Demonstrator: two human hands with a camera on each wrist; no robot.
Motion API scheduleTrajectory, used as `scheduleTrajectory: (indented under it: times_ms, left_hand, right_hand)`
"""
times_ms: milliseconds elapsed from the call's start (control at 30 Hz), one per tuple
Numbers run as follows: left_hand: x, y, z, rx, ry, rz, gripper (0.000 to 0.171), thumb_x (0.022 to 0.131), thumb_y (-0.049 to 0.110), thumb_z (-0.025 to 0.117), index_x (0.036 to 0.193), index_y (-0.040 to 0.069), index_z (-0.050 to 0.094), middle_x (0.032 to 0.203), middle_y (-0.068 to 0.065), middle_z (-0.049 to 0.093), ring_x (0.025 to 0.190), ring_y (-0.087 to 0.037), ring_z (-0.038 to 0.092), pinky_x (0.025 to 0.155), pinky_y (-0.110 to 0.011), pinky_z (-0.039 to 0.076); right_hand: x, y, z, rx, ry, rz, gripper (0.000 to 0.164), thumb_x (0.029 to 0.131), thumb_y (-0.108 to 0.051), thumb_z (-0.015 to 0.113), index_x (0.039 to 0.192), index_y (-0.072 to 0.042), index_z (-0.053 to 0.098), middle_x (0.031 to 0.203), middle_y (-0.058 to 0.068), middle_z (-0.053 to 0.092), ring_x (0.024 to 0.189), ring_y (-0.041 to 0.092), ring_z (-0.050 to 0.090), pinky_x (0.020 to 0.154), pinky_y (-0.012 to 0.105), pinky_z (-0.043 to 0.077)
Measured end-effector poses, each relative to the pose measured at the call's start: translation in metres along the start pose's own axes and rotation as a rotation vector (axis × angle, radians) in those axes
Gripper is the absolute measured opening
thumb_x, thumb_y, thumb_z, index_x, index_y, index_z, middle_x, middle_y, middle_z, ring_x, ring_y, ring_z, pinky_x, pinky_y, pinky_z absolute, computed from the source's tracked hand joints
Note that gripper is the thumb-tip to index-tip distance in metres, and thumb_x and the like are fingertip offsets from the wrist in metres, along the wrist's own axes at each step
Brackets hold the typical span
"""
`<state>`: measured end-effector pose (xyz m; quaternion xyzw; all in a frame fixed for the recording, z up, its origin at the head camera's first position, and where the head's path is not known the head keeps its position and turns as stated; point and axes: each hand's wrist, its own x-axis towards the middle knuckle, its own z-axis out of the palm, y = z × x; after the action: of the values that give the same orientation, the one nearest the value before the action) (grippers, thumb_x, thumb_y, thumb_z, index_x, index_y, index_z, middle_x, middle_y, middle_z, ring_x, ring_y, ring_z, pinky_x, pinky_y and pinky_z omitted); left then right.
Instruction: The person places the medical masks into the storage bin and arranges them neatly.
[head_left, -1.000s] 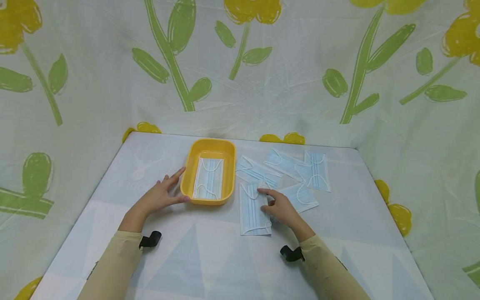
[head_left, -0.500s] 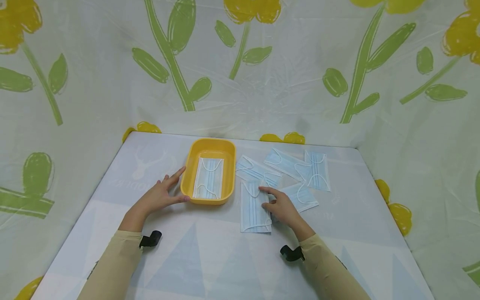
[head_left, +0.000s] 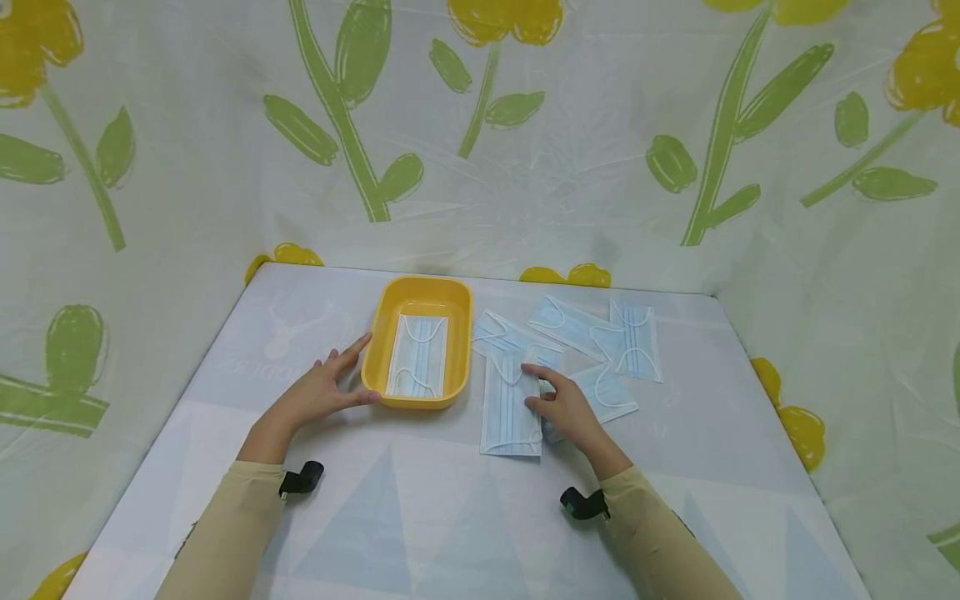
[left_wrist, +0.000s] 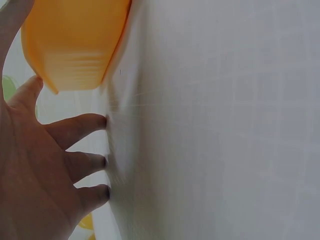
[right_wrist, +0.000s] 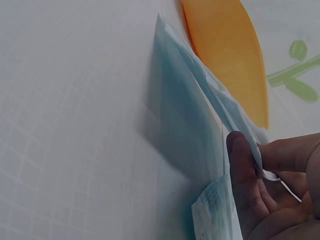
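My right hand (head_left: 566, 412) pinches the right edge of a pale blue face mask (head_left: 506, 421) between thumb and fingers. The right wrist view shows this mask (right_wrist: 187, 110) lifted and tilted along its gripped edge. A yellow plastic tray (head_left: 417, 403) stands to its left with one face mask (head_left: 417, 354) lying flat inside. At the tray's left side is my left hand (head_left: 318, 392), thumb and index fingertip against its rim. In the left wrist view the left hand's fingers (left_wrist: 75, 130) are spread, with three tips down on the table.
Several more face masks (head_left: 576, 327) lie overlapping on the table (head_left: 420, 500), right of the tray and beyond the right hand. Behind and on both sides rises a white sheet (head_left: 555, 192) with a yellow and green flower print.
The pinched mask has moved slightly away from me, its near edge now farther up the table, and my right hand has shifted slightly right. My left hand and the tray have stayed put.
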<state>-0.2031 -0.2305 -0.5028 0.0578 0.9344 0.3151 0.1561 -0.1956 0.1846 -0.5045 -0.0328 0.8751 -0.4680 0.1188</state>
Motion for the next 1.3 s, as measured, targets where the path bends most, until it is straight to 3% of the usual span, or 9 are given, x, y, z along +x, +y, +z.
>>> scheduleTrajectory:
  times_ms: [300, 967, 1300]
  left_hand:
    - [-0.001, 0.001, -0.001, -0.002, 0.004, 0.007, 0.111, 0.079, 0.072, 0.072, 0.162, 0.045, 0.006, 0.166, -0.013, 0.025, 0.151, -0.053, 0.007, 0.112, -0.079, 0.008]
    - [0.0, 0.0, 0.0, -0.007, 0.005, 0.019, 0.11, 0.08, 0.071, 0.072, 0.163, 0.044, 0.006, 0.166, -0.014, 0.024, 0.151, -0.054, 0.006, 0.112, -0.079, 0.006]
    - [0.0, -0.001, 0.0, -0.001, 0.007, 0.025, 0.11, 0.079, 0.071, 0.072, 0.163, 0.043, 0.006, 0.166, -0.015, 0.024, 0.151, -0.054, 0.007, 0.113, -0.078, 0.006]
  right_hand:
    - [0.001, -0.002, -0.002, 0.017, 0.019, -0.005, 0.056, 0.094, -0.01, 0.07, 0.147, -0.023, 0.056, 0.149, 0.012, 0.05, 0.057, 0.013, 0.04, 0.05, 0.022, 0.038]
    - [0.002, -0.012, -0.007, 0.04, 0.039, -0.005, 0.057, 0.095, -0.011, 0.071, 0.147, -0.024, 0.055, 0.137, 0.009, 0.051, 0.062, 0.015, 0.041, 0.052, 0.021, 0.037]
    - [0.004, -0.02, -0.01, 0.053, 0.046, -0.035, 0.056, 0.095, -0.01, 0.07, 0.147, -0.025, 0.056, 0.154, 0.008, 0.046, 0.062, 0.015, 0.041, 0.053, 0.02, 0.039]
